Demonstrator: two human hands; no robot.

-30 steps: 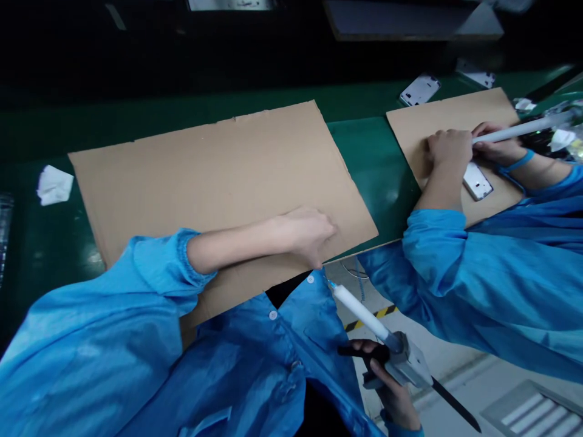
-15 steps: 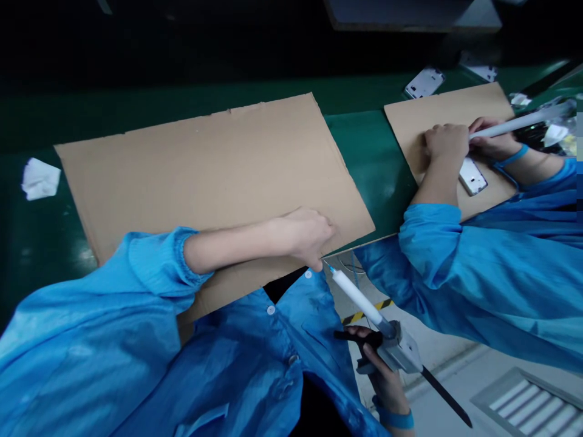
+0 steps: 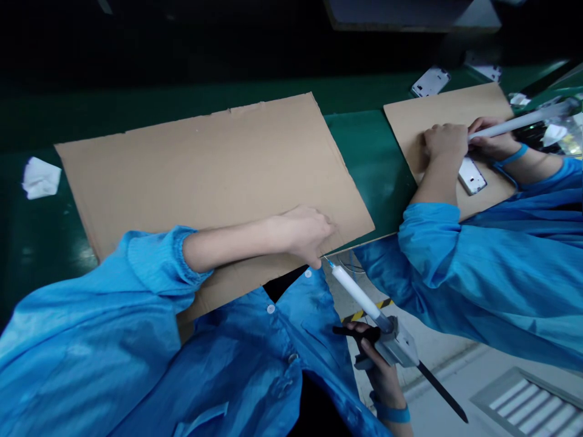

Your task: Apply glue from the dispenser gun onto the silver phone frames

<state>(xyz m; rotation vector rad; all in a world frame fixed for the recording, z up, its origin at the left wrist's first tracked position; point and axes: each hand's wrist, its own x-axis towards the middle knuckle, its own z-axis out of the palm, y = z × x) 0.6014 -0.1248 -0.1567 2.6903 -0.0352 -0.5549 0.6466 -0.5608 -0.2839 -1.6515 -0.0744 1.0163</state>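
A large sheet of cardboard (image 3: pixel 204 170) lies on the green table surface, its near edge reaching over the table's front edge. Back up, my left hand (image 3: pixel 305 233) rests on its right front part, thumb apart from the bent fingers and nothing visible held. Below the table edge, my right hand (image 3: pixel 378 364) is wrapped round the black handle of a caulking gun (image 3: pixel 396 343). The gun carries a white tube (image 3: pixel 357 294) whose thin tip points up and left, close beside my left thumb. Its black rod sticks out toward the lower right.
At the right, a person in blue (image 3: pixel 446 145) works over a smaller cardboard sheet (image 3: pixel 455 109) with a white tube and a white device part (image 3: pixel 472 176). More white parts (image 3: pixel 430 82) lie behind. A crumpled white paper (image 3: pixel 40 178) is at the far left.
The caulking gun and my right hand have shifted very slightly up and left. A white part behind the other person's cardboard has moved slightly right. My left hand is nearly still.
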